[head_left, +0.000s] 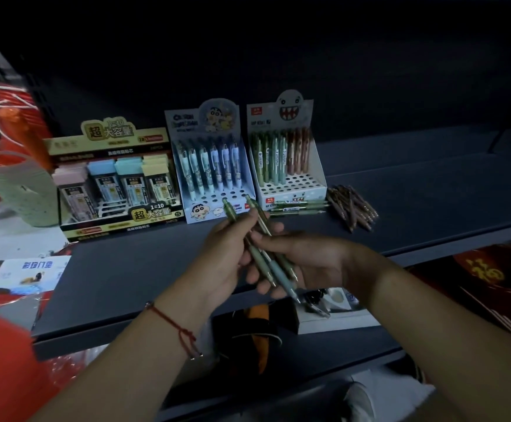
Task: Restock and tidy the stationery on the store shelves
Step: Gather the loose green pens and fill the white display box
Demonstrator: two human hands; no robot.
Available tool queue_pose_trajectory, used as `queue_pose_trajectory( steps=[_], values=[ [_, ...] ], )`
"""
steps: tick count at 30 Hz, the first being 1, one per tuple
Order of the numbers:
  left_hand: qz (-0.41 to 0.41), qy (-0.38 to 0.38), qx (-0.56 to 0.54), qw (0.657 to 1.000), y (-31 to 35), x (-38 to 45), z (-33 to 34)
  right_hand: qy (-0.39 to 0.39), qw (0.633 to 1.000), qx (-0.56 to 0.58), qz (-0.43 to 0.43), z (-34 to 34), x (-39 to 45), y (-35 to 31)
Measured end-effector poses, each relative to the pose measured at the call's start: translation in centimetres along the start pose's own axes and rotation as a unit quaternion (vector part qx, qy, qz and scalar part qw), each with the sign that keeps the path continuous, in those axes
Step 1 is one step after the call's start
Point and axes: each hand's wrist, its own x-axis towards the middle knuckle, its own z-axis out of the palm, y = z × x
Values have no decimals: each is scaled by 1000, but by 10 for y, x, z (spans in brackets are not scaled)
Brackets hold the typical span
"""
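Note:
Above the dark shelf (132, 275), my left hand (226, 257) and my right hand (306, 260) together hold a small bunch of green mechanical pencils (266, 257). Their caps point toward the display boxes and their tips toward me. Fingers of both hands curl around the bunch. Behind them stands the white monster-face pencil box (287, 166), with green and brown pencils in its back rows and empty holes in front. Three green pencils (299, 207) lie flat in front of that box. A pile of brown pencils (353, 207) lies to its right.
A cartoon pen display box (211, 166) stands left of the monster box. Further left sits a lead-refill box (117, 181). Red bags and a pale green basket (20, 184) crowd the left edge. A lower shelf holds a white box (336, 315) and red goods (491, 278).

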Motion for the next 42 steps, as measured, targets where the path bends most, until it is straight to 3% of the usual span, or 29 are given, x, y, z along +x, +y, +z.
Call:
queue_pose_trajectory(
  steps=[3, 6, 9, 15, 22, 28, 30, 38, 42],
  values=[
    [8, 46, -85, 995, 10, 2, -3, -40, 999, 5, 6, -8, 1, 2],
    [17, 140, -192, 971, 23, 12, -25, -101, 995, 20, 18, -17, -1, 7],
    [12, 191, -259, 947, 33, 20, -45, -103, 992, 67, 17, -26, -1, 9],
    [-97, 154, -196, 964, 17, 20, -27, 18, 988, 153, -29, -41, 7, 11],
    [-190, 96, -147, 966, 8, 22, -9, 167, 978, 115, -50, -59, 20, 2],
    [-181, 81, -151, 968, 14, 30, -16, 311, 924, 119, -186, -72, 26, -15],
    [-174, 77, -140, 972, 15, 34, -17, 360, 906, 56, -216, -78, 27, -21],
    [-113, 55, -79, 989, 7, 48, -20, 473, 811, 13, -346, -93, 52, -41],
    [-98, 50, -72, 991, 7, 54, -27, 494, 796, -4, -350, -98, 76, -42]
  ],
)
